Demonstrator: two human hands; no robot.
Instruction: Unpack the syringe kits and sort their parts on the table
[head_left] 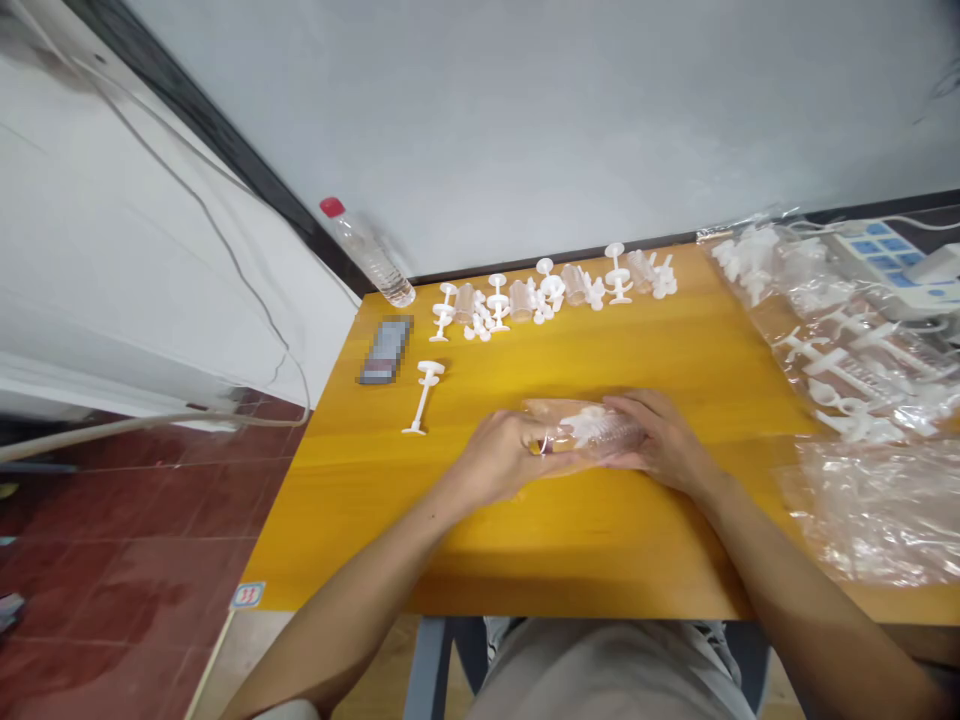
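A clear plastic bag point(559, 462) is stretched between my two hands, just above the table. Inside it show small white plastic pieces point(589, 422) and a clear ribbed tube point(616, 434). The fingers of my left hand point(504, 452) are closed on the bag's left end. My right hand point(664, 440) wraps around the right end, over the tube. To the left of my hands lies one white plunger-like rod point(424, 395) with a disc at each end.
Along the back stand white disc-ended rods point(498, 303), clear tubes point(520, 300) and small white pieces point(480, 325). A water bottle point(367, 255) and phone point(386, 350) are at left. Filled bags point(862, 370) and flattened plastic bags point(889, 510) cover the right side.
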